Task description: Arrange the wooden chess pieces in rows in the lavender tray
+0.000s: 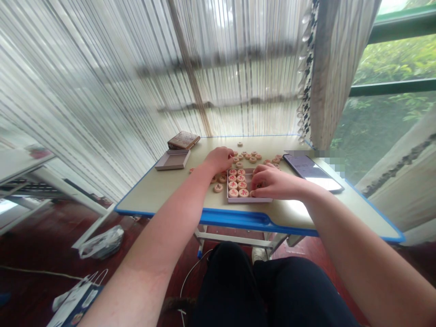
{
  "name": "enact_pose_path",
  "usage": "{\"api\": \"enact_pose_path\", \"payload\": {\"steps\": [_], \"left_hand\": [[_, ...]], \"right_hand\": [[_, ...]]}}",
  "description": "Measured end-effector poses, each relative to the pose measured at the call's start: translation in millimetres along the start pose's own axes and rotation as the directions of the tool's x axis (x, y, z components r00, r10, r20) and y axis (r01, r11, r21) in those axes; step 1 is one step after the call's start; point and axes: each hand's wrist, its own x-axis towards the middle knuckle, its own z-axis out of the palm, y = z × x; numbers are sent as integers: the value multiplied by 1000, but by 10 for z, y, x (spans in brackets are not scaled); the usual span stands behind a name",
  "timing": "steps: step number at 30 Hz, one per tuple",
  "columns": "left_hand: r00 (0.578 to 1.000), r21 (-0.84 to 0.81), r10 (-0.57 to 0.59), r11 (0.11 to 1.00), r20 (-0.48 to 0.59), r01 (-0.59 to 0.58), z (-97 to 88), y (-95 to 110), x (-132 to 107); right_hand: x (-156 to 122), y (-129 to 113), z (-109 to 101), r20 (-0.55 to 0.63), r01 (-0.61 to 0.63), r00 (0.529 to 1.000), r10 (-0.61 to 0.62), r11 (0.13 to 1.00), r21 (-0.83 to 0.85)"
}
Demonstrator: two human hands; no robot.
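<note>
An open shallow box (249, 200) sits near the table's front edge. Red-marked Chinese chess pieces (233, 185) fill two columns on its left side. My right hand (269, 182) curls into the right part of the box, thumb at the front wall and fingers farther back. A dark-marked Chinese chess piece (259, 185) shows partly between them. My left hand (220, 159) is behind and left of the box, its fingers bent down among loose pieces (239, 165). Whatever lies under those fingertips is hidden. Another loose piece (218, 188) rests left of the box.
A phone (311, 171) lies on the table's right side. Back left are an empty box lid (173, 160) and a brown patterned box (184, 140). More loose pieces (252, 159) are scattered behind the box. The curtain (231, 68) hangs just beyond the table (166, 193).
</note>
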Motion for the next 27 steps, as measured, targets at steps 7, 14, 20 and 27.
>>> {"api": "enact_pose_path", "payload": {"steps": [7,14,20,27], "left_hand": [[1000,1,20,1000,-22,-20,15,-26,1],[1000,5,11,1000,-28,-10,34,-33,20],[999,-2,26,1000,-37,-26,42,-39,10],[998,13,42,999,-41,-42,49,-37,24]], "right_hand": [[-94,44,-103,-96,-121,986,139,977,174],[-107,150,-134,-163,-274,928,336,909,314],[-40,161,-77,-161,-250,952,261,964,89],[-47,178,-47,-160,-225,961,226,974,25]]}}
